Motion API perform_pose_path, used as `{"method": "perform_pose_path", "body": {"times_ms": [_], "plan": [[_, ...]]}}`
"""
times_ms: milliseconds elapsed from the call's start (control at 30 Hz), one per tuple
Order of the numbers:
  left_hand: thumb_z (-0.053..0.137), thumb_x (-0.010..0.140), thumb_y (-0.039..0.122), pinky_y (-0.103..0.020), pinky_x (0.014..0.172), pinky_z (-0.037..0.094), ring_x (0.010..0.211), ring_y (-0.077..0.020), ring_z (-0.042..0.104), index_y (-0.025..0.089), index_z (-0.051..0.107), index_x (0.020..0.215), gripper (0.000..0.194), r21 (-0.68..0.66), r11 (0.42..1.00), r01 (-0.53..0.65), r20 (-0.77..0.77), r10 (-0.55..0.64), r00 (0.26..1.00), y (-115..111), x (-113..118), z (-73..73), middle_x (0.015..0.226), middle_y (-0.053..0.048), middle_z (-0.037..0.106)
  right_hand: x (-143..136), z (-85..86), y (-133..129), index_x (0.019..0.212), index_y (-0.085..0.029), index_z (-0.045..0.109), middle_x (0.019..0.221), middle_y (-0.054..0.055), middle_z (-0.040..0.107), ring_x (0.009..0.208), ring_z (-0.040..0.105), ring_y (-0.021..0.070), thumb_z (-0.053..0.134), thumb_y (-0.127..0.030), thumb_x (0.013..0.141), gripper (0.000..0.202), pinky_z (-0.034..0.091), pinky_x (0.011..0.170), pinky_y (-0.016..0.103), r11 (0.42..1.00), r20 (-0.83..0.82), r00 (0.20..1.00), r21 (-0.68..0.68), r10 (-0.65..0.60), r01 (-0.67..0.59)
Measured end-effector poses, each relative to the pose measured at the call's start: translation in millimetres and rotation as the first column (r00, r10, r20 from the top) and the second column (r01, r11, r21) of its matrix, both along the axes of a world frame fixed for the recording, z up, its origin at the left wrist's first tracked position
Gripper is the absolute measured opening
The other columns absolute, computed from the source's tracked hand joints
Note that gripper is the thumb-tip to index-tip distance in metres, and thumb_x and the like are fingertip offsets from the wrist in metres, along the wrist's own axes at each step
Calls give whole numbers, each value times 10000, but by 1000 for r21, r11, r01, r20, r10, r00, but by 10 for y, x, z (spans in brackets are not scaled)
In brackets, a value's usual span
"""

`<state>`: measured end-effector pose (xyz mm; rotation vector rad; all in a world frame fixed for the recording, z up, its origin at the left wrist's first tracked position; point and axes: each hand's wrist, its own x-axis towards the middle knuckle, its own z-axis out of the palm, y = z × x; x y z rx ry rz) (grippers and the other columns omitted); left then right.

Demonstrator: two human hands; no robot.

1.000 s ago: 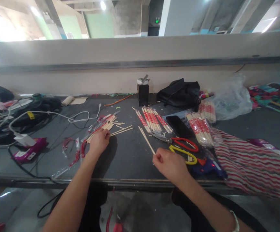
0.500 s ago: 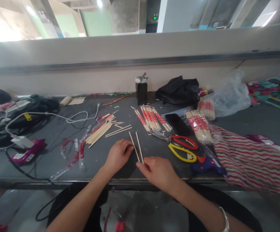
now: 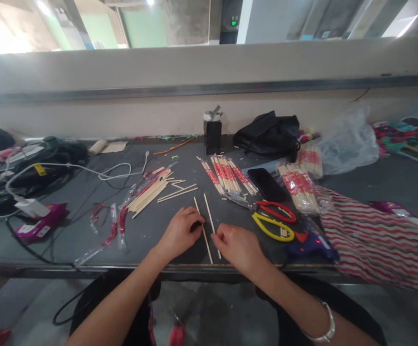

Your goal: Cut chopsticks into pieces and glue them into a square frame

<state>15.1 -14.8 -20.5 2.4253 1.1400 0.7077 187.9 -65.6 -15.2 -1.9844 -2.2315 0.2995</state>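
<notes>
Two thin wooden chopsticks lie side by side at the middle of the grey table's front part. My left hand (image 3: 180, 232) is closed, its fingertips gripping the left chopstick (image 3: 207, 245) about halfway along. From the other side, my right hand (image 3: 240, 246) pinches the right chopstick (image 3: 209, 212) between thumb and bent fingers. A narrow gap separates the two sticks. Left of my hands is a pile of loose chopsticks (image 3: 150, 196), with two more sticks (image 3: 177, 194) beside it. Pliers with red and yellow handles (image 3: 272, 231) rest to the right.
Wrapped chopsticks (image 3: 225, 174) lie farther back, near a black phone (image 3: 266, 184) and a wrapped bundle (image 3: 298, 188). At right is striped cloth (image 3: 374, 235). Torn wrappers (image 3: 113, 230), a white cable (image 3: 82, 168) and a charger (image 3: 31, 207) are at left. A black bag (image 3: 266, 134) sits behind.
My right hand has moved from the sticks' near ends to the side of the right one. The near ends now show, and the sticks lie more nearly parallel.
</notes>
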Motion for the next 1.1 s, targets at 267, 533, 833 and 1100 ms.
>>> {"method": "perform_pose_path", "body": {"times_ms": [267, 533, 833, 1100], "plan": [[579, 781, 81, -317, 818, 440, 879, -180, 557, 178, 677, 904, 185, -4, 1000, 28, 33, -28, 999, -11, 1, -20, 939, -50, 643, -78, 24, -51, 751, -207, 639, 754, 13, 730, 703, 677, 169, 511, -284, 865, 188, 266, 528, 267, 999, -3, 999, 15, 46, -46], [567, 809, 108, -327, 817, 446, 894, -184, 559, 180, 672, 941, 184, 18, 998, 57, 28, -58, 998, -29, 1, -19, 964, -57, 651, -97, 45, -67, 753, -208, 643, 765, 19, 735, 705, 682, 173, 485, -280, 873, 211, 275, 527, 267, 999, 2, 999, 3, 53, -53], [551, 820, 110, -335, 846, 444, 928, -187, 566, 184, 663, 949, 186, 39, 993, 112, 13, -113, 994, -10, -17, -28, 984, -58, 654, -91, 41, -57, 778, -212, 645, 770, 20, 733, 717, 684, 178, 476, -290, 884, 215, 314, 543, 264, 998, 2, 998, 2, 68, -68], [522, 859, 157, -339, 843, 442, 922, -186, 570, 197, 670, 958, 183, 32, 995, 95, 14, -96, 995, -37, -6, 17, 962, -54, 653, -97, 63, -52, 781, -208, 641, 772, 26, 728, 723, 684, 174, 486, -275, 884, 198, 339, 549, 254, 999, 17, 999, -22, 30, -29]]}}
